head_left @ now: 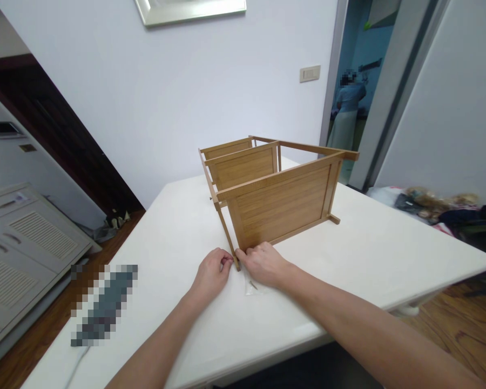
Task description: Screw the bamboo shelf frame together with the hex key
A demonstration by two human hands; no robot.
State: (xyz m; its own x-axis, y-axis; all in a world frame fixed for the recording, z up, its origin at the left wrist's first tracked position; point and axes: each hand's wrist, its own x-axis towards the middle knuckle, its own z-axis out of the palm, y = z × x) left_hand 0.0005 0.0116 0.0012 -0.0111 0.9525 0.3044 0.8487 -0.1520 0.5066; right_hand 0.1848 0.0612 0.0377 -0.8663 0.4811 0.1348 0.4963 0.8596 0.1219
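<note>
A wooden rack [281, 179] lies mid-view on the white table [389, 243], shelf panels [285, 208] upright. Toward six o'clock, the left hand [214, 273] touches its near rail [228, 236]; the right hand [266, 264] grips the rack alongside, a small clear bag [249, 290] just beside it. At two o'clock a person [348, 111] stands beyond a doorway [335, 54].

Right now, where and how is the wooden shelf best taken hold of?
Probably by the slim upper rail of its nearest panel, hooking over it from above. The wooden shelf rests with its panels on edge, so that rail runs along the top, uncovered, with open space above. Your left hand and right hand are both down at the near lower corner, away from it.
</note>
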